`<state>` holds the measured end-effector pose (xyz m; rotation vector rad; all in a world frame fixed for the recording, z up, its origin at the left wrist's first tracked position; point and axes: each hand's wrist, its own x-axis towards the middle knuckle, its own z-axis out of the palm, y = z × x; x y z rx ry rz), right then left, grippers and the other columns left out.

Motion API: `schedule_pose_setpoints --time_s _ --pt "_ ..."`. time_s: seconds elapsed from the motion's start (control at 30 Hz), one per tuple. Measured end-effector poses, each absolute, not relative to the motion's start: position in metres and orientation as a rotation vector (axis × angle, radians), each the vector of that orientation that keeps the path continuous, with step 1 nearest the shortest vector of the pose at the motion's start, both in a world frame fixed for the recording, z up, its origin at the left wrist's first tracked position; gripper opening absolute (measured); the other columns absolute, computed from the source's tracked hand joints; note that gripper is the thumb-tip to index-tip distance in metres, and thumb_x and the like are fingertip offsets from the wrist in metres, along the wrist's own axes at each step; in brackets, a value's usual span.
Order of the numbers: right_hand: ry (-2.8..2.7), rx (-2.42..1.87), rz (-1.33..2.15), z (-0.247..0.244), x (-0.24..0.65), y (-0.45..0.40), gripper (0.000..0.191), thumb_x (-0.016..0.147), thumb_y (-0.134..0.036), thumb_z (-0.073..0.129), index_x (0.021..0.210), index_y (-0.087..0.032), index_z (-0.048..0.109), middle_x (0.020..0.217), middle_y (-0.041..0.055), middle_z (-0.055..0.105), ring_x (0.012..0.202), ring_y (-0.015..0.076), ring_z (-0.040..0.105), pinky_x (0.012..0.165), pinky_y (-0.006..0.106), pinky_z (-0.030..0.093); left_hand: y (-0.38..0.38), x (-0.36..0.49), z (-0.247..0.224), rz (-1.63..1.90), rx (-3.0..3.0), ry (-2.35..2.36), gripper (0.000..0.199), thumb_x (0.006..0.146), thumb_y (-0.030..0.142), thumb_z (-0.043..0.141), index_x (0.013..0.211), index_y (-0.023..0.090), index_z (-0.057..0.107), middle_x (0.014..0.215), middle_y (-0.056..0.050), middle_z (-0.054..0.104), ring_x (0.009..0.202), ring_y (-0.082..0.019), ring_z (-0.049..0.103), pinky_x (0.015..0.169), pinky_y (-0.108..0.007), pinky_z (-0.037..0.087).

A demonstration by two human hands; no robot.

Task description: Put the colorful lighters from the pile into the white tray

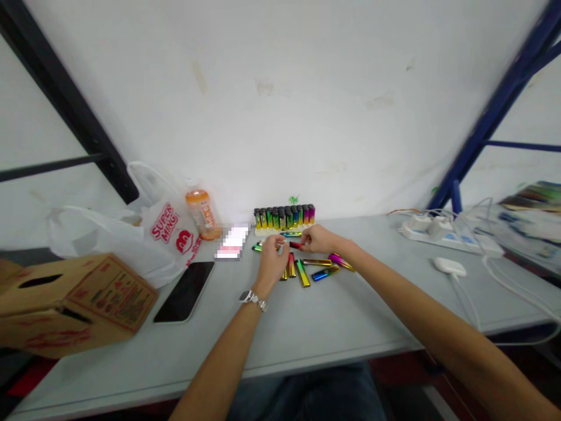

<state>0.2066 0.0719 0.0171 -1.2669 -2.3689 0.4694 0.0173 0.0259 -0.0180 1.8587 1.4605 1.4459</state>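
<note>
One red lighter [295,245] sits between my hands, pinched by my right hand [314,240]; whether my left hand [274,255] grips anything, I can't quite tell. Behind, many upright lighters [283,220] already stand in a white tray [263,232]; several loose lighters [302,273] still lie on the table [333,318].

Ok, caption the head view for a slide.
Left hand and right hand among loose shiny lighters, upright lighters packed behind.
</note>
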Motion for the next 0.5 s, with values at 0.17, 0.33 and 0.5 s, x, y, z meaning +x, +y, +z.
schedule_pose_setpoints --time_s 0.17,0.33,0.5 --pt "-2.064 -1.079 0.739 0.019 0.19 0.052 0.026 0.078 -0.04 0.067 0.075 -0.014 0.067 0.06 -0.0005 0.06 0.054 0.0108 0.049 0.052 0.023 0.034 0.026 0.017 -0.011 1.458 1.649 1.314 0.032 0.083 0.042 0.064 0.095 0.013 0.067 0.093 -0.009 0.07 0.084 -0.019 0.064 0.08 -0.032 0.05" --pt "-1.781 -0.991 0.764 0.01 0.176 0.029 0.033 0.082 -0.047 0.064 0.09 -0.016 0.068 0.057 -0.0036 0.054 0.052 0.0105 0.042 0.051 0.024 0.032 0.021 0.02 -0.004 1.491 1.57 1.154 0.039 0.088 0.052 0.055 0.084 0.015 0.065 0.083 -0.005 0.068 0.079 -0.017 0.062 0.074 -0.028 0.049" --pt "-1.655 -1.025 0.657 -0.003 0.181 0.018 0.034 0.085 -0.051 0.058 0.082 -0.018 0.063 0.055 -0.0031 0.051 0.052 0.0118 0.044 0.053 0.025 0.035 0.014 0.028 -0.001 1.509 1.523 1.039 0.034 0.093 0.054 0.044 0.09 0.021 0.049 0.075 0.0 0.061 0.064 -0.011 0.057 0.065 -0.023 0.049"
